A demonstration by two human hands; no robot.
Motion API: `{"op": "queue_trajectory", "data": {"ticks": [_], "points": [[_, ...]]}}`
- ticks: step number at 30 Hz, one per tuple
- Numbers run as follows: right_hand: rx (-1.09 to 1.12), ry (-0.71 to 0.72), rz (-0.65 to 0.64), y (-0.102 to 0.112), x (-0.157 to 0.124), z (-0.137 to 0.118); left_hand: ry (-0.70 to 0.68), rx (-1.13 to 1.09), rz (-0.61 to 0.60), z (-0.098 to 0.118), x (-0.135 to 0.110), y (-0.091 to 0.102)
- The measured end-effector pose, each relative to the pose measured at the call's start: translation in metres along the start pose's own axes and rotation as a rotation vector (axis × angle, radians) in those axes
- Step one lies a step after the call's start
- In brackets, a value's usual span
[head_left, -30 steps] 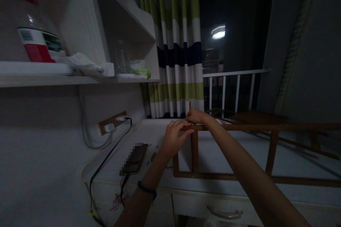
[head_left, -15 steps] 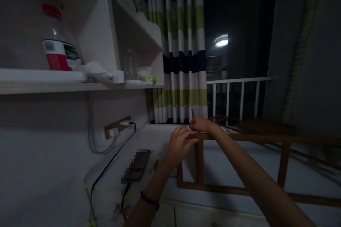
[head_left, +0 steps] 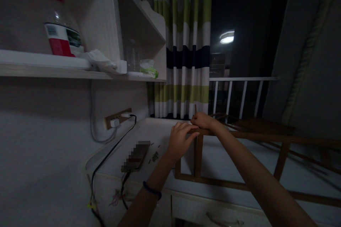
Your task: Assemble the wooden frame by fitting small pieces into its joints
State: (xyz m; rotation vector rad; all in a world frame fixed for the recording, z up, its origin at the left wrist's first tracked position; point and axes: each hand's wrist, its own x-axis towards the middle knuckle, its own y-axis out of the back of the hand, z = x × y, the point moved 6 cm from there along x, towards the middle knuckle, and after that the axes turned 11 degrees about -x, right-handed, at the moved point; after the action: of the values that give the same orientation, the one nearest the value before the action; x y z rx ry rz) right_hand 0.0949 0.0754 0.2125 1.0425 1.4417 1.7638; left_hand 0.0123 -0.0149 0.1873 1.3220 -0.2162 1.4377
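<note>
A brown wooden frame [head_left: 226, 183] with rails and crossbars stands on the white desktop. My left hand [head_left: 181, 138] pinches the near-left end of its upper rail, thumb below and fingers above. Just beyond, my right hand [head_left: 201, 120] is closed at the same end of the rail. A thin brownish rod [head_left: 195, 108] sticks up out of its fingers; its lower part is hidden, so its kind is unclear. Several small metal-looking pieces [head_left: 155, 156] lie left of my left hand, beside a flat dark device [head_left: 137, 158], partly pixelated.
Overhead at left, a shelf [head_left: 80, 71] holds a red-capped bottle [head_left: 60, 35]. A wall socket strip [head_left: 118, 117] has plugs, and a black cable [head_left: 113, 149] runs down the desk edge. Behind are a striped curtain [head_left: 183, 56], a white railing [head_left: 243, 78] and more brown wooden parts [head_left: 263, 127].
The camera view has tilted down and shifted slightly, so a drawer handle shows below. Both hands stay at the same end of the frame, with the rod still upright in my right hand.
</note>
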Motion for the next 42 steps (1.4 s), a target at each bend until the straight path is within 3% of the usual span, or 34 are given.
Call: {"op": "queue_trajectory", "data": {"ticks": [12,26,34,42], "points": [[0.01,-0.024,-0.015,-0.001,0.0,0.003,0.014,-0.013,0.029,0.001,-0.001,0.001],[0.016,-0.015,-0.012,-0.001,-0.001,0.002,-0.038,0.102,0.178,0.009,-0.009,-0.005],[0.01,-0.004,0.002,0.002,-0.003,-0.001,-0.053,0.076,0.326,0.005,-0.011,-0.006],[0.015,-0.006,-0.01,0.0,-0.003,-0.001,-0.101,0.056,0.341,0.001,-0.014,-0.008]]}}
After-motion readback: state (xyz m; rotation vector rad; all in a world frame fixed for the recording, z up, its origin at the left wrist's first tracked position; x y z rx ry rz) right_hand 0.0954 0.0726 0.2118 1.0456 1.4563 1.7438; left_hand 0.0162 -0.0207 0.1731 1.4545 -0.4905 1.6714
